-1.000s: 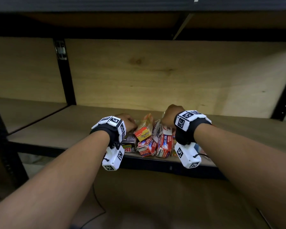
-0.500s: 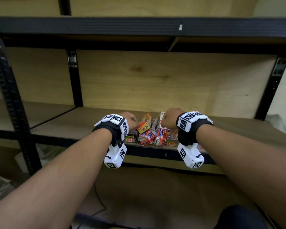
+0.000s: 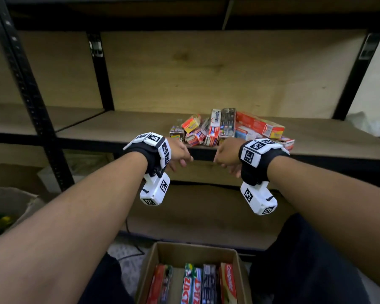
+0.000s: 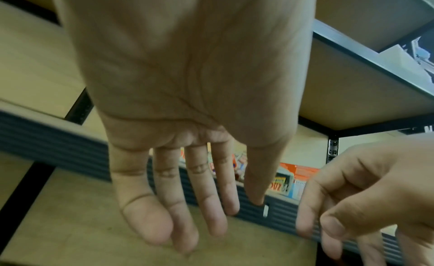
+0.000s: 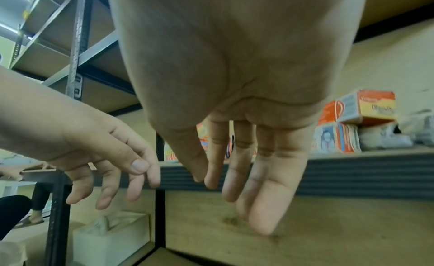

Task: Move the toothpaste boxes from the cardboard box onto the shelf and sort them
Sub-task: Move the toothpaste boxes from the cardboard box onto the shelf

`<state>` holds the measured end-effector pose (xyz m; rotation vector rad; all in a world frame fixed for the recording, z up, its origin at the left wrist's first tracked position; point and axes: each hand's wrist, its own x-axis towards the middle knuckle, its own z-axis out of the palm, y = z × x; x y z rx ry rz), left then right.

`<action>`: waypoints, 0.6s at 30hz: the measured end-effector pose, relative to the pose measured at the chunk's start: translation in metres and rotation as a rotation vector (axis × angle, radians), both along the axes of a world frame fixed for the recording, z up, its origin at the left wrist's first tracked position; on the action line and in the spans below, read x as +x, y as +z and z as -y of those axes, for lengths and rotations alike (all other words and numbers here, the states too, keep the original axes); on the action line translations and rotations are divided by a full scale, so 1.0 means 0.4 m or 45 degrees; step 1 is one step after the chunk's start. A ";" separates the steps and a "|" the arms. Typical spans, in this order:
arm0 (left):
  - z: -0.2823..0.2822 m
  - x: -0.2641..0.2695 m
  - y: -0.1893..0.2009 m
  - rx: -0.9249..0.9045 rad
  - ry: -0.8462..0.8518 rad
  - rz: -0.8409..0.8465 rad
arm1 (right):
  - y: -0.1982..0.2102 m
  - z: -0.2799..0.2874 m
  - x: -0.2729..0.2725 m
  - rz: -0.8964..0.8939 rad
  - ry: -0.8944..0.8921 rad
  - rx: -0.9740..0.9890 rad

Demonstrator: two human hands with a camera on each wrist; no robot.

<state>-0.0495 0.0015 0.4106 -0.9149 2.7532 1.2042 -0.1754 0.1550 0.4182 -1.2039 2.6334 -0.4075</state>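
Observation:
A loose heap of toothpaste boxes [image 3: 226, 128] lies on the wooden shelf [image 3: 123, 128] near its front edge. Below, at the bottom of the head view, an open cardboard box [image 3: 195, 253] holds several more toothpaste boxes [image 3: 208, 284] lying side by side. My left hand [image 3: 180, 156] and right hand [image 3: 226, 159] hang in front of the shelf edge, below the heap, apart from it. Both wrist views show relaxed, nearly straight fingers [image 4: 206, 205] [image 5: 265, 186] with nothing in them.
Black metal uprights [image 3: 31, 95] frame the shelf; a second bay opens to the left. A lower wooden shelf [image 3: 206, 216] runs behind the hands. My dark-clothed legs [image 3: 305, 260] flank the cardboard box. A crumpled bag [image 3: 7, 207] sits at far left.
Both hands have let go of the heap and drawn back and down, off the shelf. The head view has tilted down, so the cardboard box has come into sight.

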 end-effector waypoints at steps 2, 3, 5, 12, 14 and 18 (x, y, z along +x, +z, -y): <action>-0.005 0.005 -0.049 0.058 0.002 0.028 | -0.048 -0.010 0.005 0.042 0.027 0.043; -0.005 0.006 -0.076 0.088 0.003 0.052 | -0.073 -0.011 0.005 0.063 0.028 0.055; -0.007 0.008 -0.132 0.141 -0.004 0.124 | -0.129 -0.012 0.000 0.095 0.018 0.080; 0.015 0.004 -0.350 0.233 0.005 0.292 | -0.340 0.017 -0.023 0.255 -0.012 0.186; 0.025 0.001 -0.409 0.285 0.011 0.338 | -0.403 0.027 -0.032 0.292 -0.010 0.234; 0.039 -0.002 -0.514 0.372 0.024 0.409 | -0.511 0.061 -0.038 0.364 -0.009 0.439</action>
